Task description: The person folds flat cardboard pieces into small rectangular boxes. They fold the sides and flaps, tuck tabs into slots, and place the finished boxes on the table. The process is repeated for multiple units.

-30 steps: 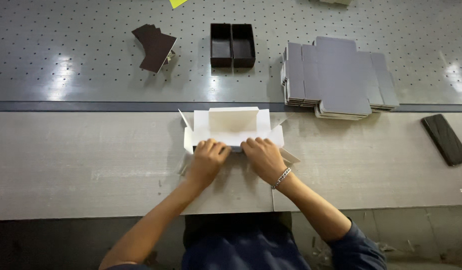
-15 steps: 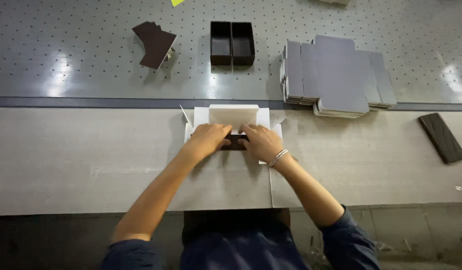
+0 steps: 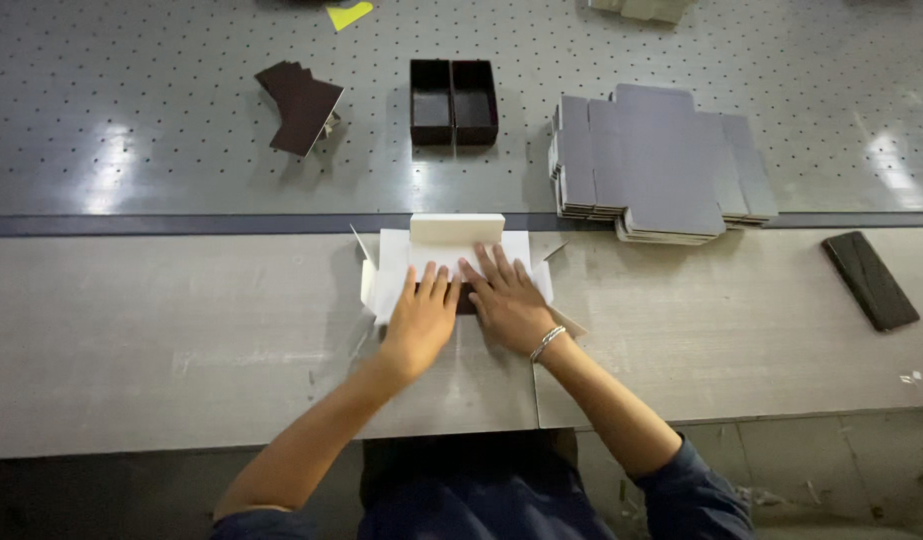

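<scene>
Head view: a white cardboard blank lies flat on the grey table, its far flap standing upright. The left hand and right hand press palm-down on it side by side, fingers spread, gripping nothing. A dark piece shows between them. A stack of grey blanks sits beyond, to the right.

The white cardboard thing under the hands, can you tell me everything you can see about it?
The white cardboard box blank lies on the pale wooden worktop, partly folded. Its far flap stands upright, and thin side flaps stick out at both ends. It looks like smooth, stiff card. The left hand and right hand press flat on its middle, side by side, with something dark showing between them.
</scene>
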